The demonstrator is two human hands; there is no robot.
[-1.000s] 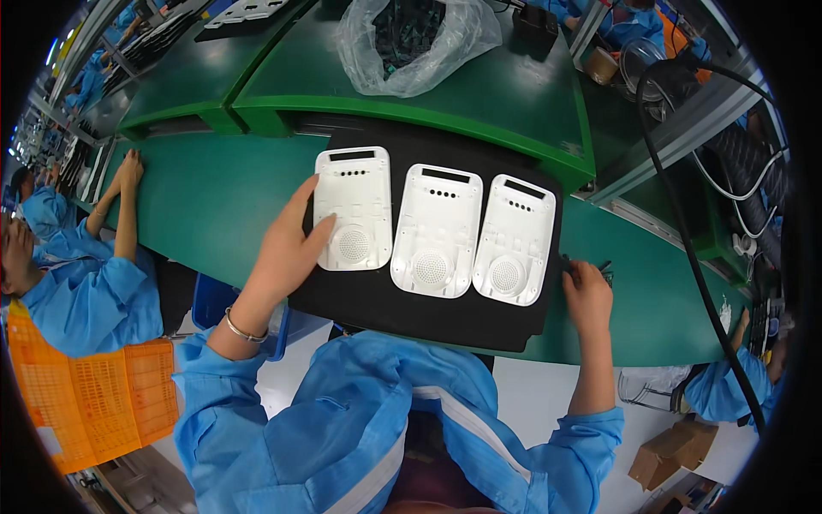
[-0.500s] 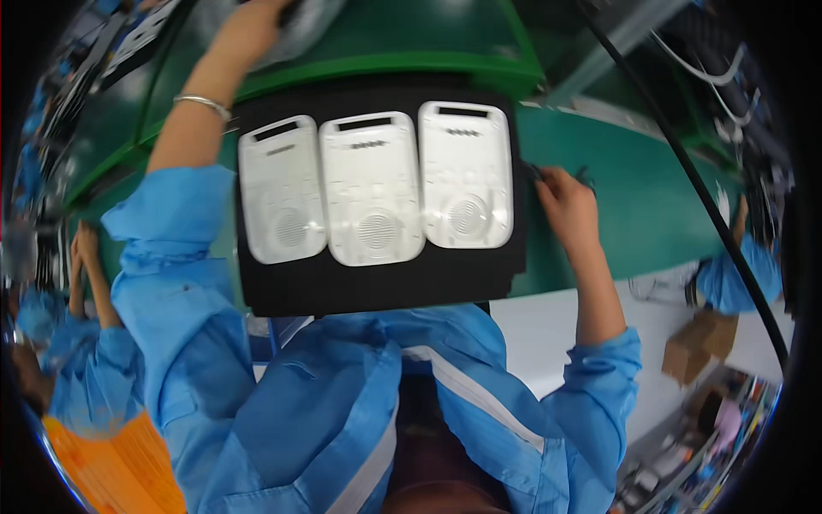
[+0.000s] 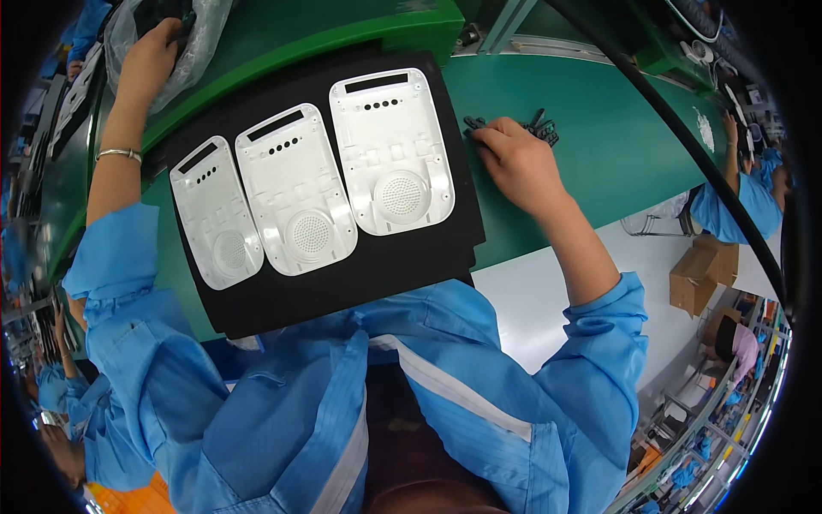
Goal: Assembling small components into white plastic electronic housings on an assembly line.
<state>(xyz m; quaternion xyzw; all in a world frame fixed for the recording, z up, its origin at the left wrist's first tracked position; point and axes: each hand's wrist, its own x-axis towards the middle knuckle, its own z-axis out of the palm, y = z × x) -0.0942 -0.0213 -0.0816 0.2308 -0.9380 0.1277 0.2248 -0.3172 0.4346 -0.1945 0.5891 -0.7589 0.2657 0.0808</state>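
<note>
Nearest, at 6 o'clock, a blue jacket (image 3: 479, 385) with a pale band. Beyond, from between 9 and 10 round to 12 o'clock, three white panels (image 3: 295, 184) in a slanting row on a black mat (image 3: 325, 300): rounded corners, ribbed inner faces up, one long slot at each far end, four small dark holes just below, one round perforated grille at each near end. At 2 o'clock, right hand (image 3: 522, 164) low over the smooth green worktop (image 3: 616, 137), fingers curled narrow beside small black pieces (image 3: 541, 128); cannot tell whether gripping one. At 10 o'clock, left hand (image 3: 148, 64) at the mouth of a clear plastic bag (image 3: 201, 51) with dark parts (image 3: 156, 10), fingertips hidden; cannot tell what is held. Toward 11 and 12, a raised green shelf (image 3: 334, 21) with a brighter edge. Farther off at 3 o'clock, a brown carton (image 3: 695, 272) on pale floor (image 3: 565, 287) and a co-worker (image 3: 728, 210) in blue; at 4, loaded shelving (image 3: 728, 403)
</note>
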